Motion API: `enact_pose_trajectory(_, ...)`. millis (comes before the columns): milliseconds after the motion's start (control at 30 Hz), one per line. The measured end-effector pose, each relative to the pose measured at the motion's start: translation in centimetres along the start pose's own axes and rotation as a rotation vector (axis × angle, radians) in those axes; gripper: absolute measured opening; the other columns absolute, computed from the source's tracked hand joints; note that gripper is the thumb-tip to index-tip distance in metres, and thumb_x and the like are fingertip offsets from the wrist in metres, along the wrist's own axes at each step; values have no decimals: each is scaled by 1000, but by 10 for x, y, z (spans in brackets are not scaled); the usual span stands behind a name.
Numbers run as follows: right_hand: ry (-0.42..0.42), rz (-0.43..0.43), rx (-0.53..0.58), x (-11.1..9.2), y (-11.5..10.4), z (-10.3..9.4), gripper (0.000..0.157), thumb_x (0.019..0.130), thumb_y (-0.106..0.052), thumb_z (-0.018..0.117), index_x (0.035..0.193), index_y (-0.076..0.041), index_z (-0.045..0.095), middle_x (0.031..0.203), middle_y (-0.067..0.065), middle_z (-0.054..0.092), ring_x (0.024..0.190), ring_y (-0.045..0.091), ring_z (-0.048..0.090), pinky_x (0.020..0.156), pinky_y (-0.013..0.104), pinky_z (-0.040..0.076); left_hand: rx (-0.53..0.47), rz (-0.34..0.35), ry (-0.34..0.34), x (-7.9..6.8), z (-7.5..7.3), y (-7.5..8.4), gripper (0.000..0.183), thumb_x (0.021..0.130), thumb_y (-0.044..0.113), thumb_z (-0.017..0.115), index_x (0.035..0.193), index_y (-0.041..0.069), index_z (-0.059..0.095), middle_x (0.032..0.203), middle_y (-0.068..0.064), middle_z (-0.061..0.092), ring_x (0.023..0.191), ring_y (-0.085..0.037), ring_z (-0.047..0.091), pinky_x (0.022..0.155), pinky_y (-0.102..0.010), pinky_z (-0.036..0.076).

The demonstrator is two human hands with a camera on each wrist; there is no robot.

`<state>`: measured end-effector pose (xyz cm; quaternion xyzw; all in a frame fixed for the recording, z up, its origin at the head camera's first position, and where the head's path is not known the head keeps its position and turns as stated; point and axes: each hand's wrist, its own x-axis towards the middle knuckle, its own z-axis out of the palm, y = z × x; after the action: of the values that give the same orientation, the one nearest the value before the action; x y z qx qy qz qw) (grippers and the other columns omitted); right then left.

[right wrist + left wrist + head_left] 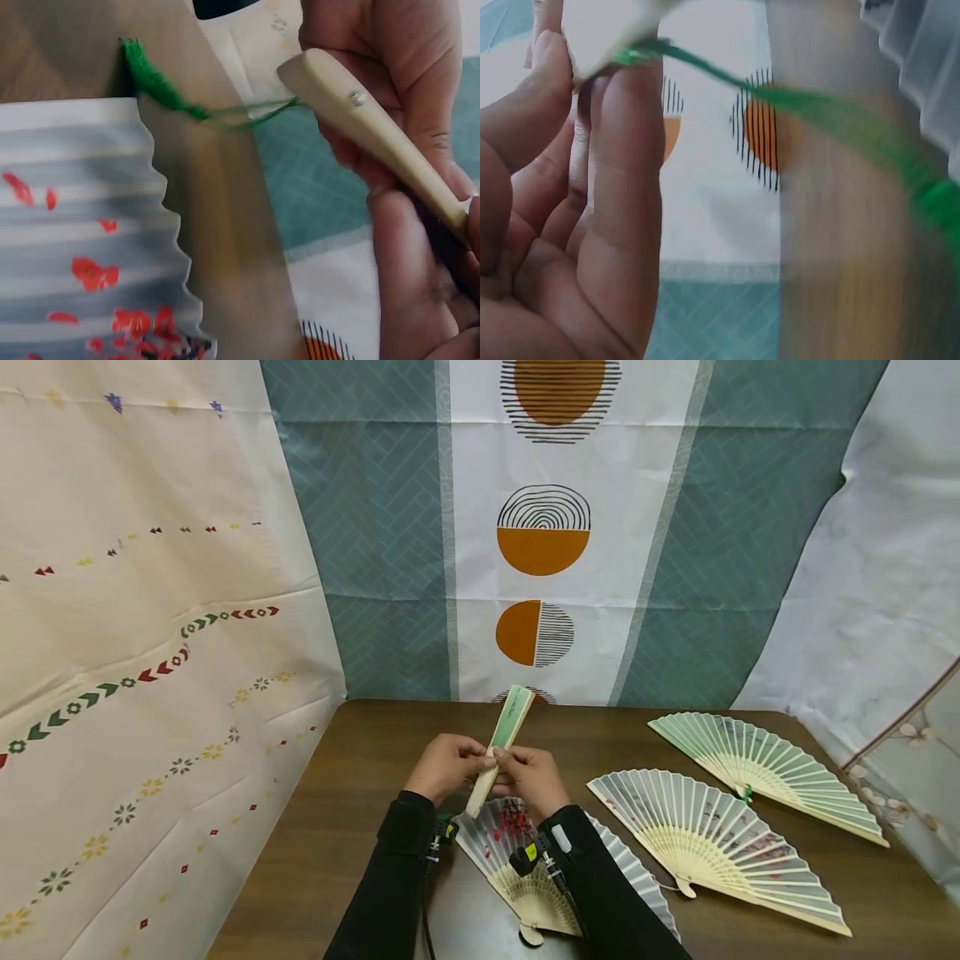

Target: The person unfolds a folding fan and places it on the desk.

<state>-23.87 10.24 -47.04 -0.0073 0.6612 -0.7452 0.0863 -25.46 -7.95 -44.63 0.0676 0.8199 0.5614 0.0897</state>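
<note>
Between my two hands a folded fan (513, 717) stands at a slant over the table, its closed leaf pale green and its sticks light wood. My left hand (447, 767) pinches it from the left between thumb and fingers. From the other side my right hand (534, 777) grips it with thumb and fingertips. A metal rivet (358, 98) shows near the fan's handle end in the right wrist view. A green tassel (159, 81) hangs by its cord from that end. Below the hands lies a spread white fan (489, 843) with red blossoms, partly covered by my right forearm.
On the right of the brown table (360, 802) lie two more spread fans: a white one (720, 827) with a faint print and a light green one (772, 760) behind it. Patterned cloths (375, 527) hang along the table's back and left side.
</note>
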Motion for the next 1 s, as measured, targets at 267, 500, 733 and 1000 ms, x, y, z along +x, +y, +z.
enact_pose_trajectory(267, 136, -38, 30, -5, 5, -6, 30, 117, -10, 66, 125, 17, 77, 97, 10, 84, 78, 8, 80, 70, 24, 71, -23, -13, -20, 4, 11, 2, 12, 107, 6, 79, 115, -2, 82, 97, -14, 82, 73, -14, 73, 67, -36, 72)
enact_pose_trajectory(500, 203, -16, 54, -7, 6, -13, 33, 118, -13, 65, 131, 16, 75, 97, 13, 83, 77, 8, 80, 70, 23, 71, -104, -20, -30, 7, 18, -1, 16, 109, 4, 76, 122, -4, 72, 102, -16, 79, 78, -17, 77, 69, -38, 74)
enact_pose_trajectory(733, 296, -9, 81, -9, 9, -21, 36, 118, -18, 65, 128, 15, 76, 91, 10, 82, 74, 9, 80, 69, 25, 72, -285, -38, -12, 9, 20, -6, 9, 112, 0, 69, 117, -7, 70, 104, -12, 72, 93, -21, 77, 82, -43, 76)
enact_pose_trajectory(1000, 320, -18, 191, -6, 6, -25, 41, 120, -20, 61, 139, 16, 69, 94, 7, 77, 79, 9, 80, 75, 23, 72, -492, -49, 32, 15, 18, -7, 10, 114, 0, 65, 107, -6, 69, 98, -8, 73, 86, -17, 78, 81, -38, 76)
